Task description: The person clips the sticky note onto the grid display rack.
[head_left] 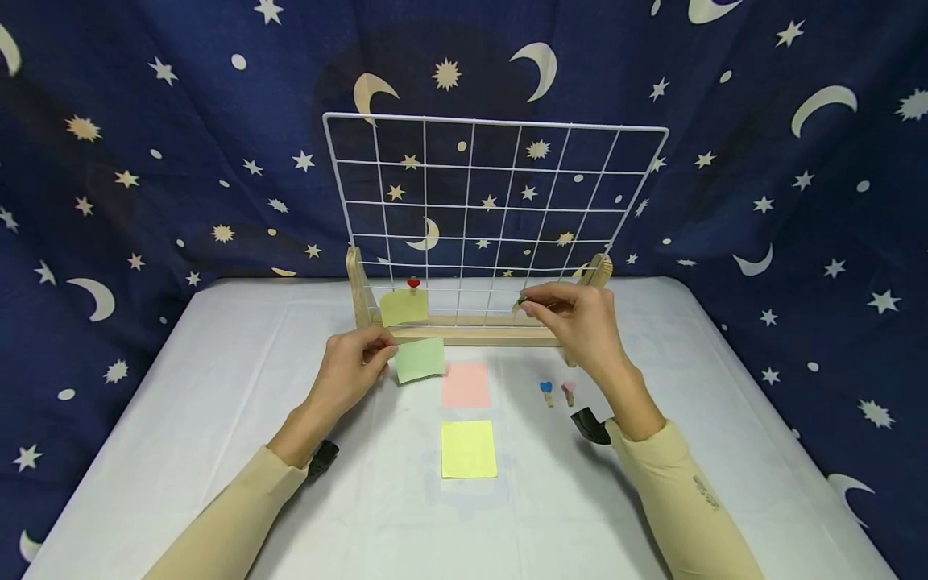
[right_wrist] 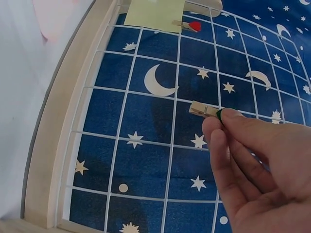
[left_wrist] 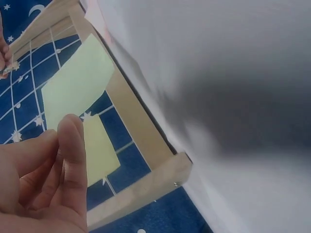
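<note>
Grid (head_left: 505, 209) in all three views

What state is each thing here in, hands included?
Left hand: pinching green note
Green note: held, unclipped
Right hand: pinching green-topped peg
Green-topped peg: held, no paper in it
Red-topped peg: holding upper yellow note
Upper yellow note: clipped to grid
Pink note: on table
Lower yellow note: on table
Blue-topped peg: on table
Pink-topped peg: on table
Grid: standing

A dark blue cloth (head_left: 239, 105) printed with pale moons, stars and dots hangs behind a white-covered table (head_left: 210, 379).
</note>
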{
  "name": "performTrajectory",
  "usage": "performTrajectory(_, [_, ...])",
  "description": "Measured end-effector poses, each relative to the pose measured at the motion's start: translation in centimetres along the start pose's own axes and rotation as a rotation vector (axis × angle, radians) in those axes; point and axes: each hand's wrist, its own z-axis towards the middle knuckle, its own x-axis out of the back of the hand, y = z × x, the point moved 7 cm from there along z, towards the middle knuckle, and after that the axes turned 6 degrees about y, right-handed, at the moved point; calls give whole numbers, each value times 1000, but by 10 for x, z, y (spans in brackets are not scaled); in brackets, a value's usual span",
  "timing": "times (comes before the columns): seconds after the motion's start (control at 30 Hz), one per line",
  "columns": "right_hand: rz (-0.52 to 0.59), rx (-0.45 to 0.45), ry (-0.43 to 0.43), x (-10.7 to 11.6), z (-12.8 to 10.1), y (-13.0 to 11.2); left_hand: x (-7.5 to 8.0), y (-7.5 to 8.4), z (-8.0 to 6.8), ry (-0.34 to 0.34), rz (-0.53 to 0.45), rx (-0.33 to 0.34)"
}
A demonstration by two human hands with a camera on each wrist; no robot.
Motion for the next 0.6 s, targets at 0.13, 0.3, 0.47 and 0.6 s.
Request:
performTrajectory(0.13, [-4, 30, 3, -1, 2, -3, -6, 5, 6, 8, 7, -29])
performTrajectory(0.3, [-8, 65, 3, -5, 3, -4, -11, 9, 12, 35, 17, -62])
performTrajectory(0.47, [1, 94, 13, -7, 3, -7, -15, 10, 16, 45, 13, -66])
performTrajectory(0.6, [8, 107, 13, -9, 5, -9, -16, 10, 18, 58, 17, -71])
